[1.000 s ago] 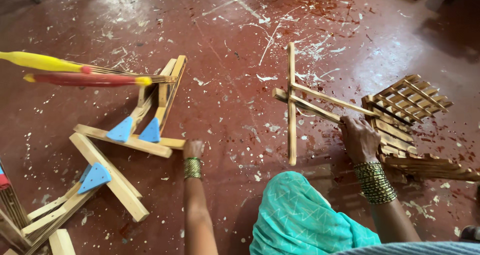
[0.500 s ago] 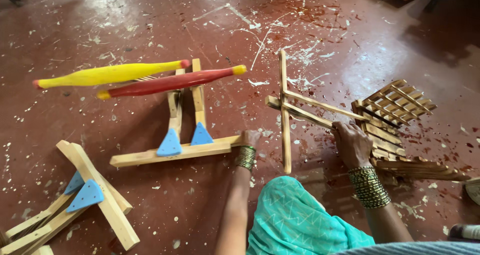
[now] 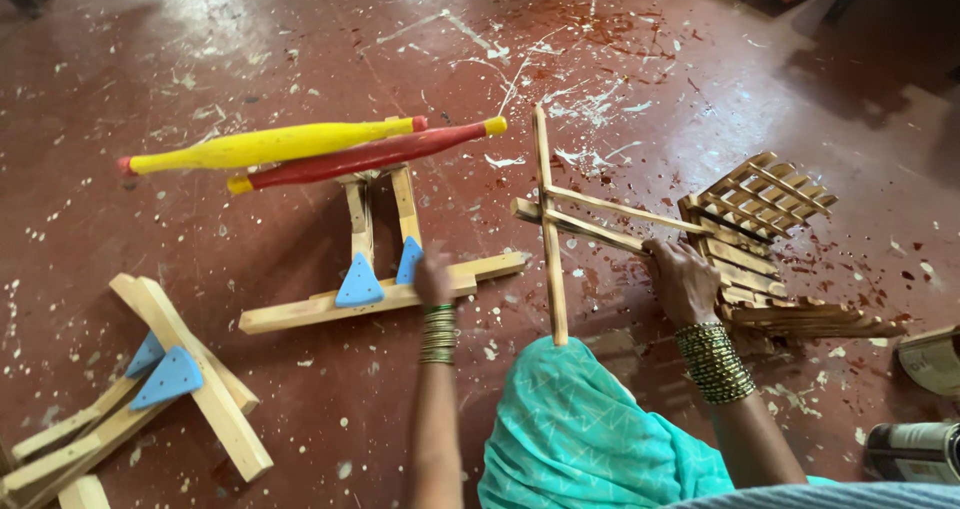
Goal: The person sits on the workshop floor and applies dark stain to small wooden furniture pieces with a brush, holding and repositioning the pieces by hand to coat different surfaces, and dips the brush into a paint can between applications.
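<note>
The left hand (image 3: 433,277) grips the wooden stand (image 3: 380,294), base lying left-right; the right hand (image 3: 682,279) clasps crossed sticks (image 3: 560,219).

Turquoise patterned garment (image 3: 580,429), stacked bangles on both wrists (image 3: 712,361).

A single view is given — taken from the person's head, tilted steeply down and forward at the paint-spattered dark red floor (image 3: 250,49), with both forearms seen close below.
</note>
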Available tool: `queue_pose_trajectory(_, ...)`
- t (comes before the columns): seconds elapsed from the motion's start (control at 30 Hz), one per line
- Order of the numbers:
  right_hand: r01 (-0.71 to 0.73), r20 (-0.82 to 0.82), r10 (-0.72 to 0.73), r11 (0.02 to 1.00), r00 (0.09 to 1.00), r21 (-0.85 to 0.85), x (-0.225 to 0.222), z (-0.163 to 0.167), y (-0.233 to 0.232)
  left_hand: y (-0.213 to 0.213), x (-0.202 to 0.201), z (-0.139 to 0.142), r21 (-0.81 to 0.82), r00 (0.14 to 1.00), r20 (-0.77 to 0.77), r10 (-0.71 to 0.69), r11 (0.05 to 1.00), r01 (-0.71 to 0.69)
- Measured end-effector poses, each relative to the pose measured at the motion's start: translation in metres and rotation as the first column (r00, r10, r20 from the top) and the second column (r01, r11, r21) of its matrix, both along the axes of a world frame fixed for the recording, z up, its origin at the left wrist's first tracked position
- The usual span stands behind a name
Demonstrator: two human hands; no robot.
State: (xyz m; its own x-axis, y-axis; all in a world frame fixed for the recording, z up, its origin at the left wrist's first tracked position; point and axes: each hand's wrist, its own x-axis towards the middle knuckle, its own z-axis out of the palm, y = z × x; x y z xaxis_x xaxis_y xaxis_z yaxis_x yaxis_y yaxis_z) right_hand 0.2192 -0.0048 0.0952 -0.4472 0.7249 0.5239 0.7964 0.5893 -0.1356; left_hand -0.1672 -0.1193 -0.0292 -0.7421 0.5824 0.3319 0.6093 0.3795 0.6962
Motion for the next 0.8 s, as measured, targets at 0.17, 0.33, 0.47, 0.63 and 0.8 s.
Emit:
queue_pose_trajectory(0.17,0.012,0.039,-0.012,1.0,0.999,0.005,0.002,-0.002,-0.008,-0.095,-0.072,0.029,0.066,0.95,-0.227,0.214,0.977,-0.204)
queue_pose_trajectory(0.33,-0.023,-0.02,0.023,1.0,1.0,0.018,0.012,0.003,-0.007,-0.088,-0.104,0.118,0.385,0.74,-0.561,0.37,0.909,-0.162)
queue_pose_trajectory(0.47,-0.003,0.003,0.003,0.999,1.0,0.037,0.017,0.008,-0.006,-0.06,-0.141,0.186,0.416,0.602,-0.646,0.469,0.878,-0.237)
queue_pose_trajectory(0.63,0.001,0.003,-0.001,0.996,1.0,0.084,0.023,0.013,-0.014,-0.076,-0.156,0.202,0.455,0.563,-0.697,0.443,0.881,-0.13)
queue_pose_trajectory(0.8,-0.026,-0.034,0.028,0.998,0.999,0.056,0.026,0.016,-0.016,-0.067,-0.148,0.201,0.487,0.548,-0.705,0.45,0.869,-0.087)
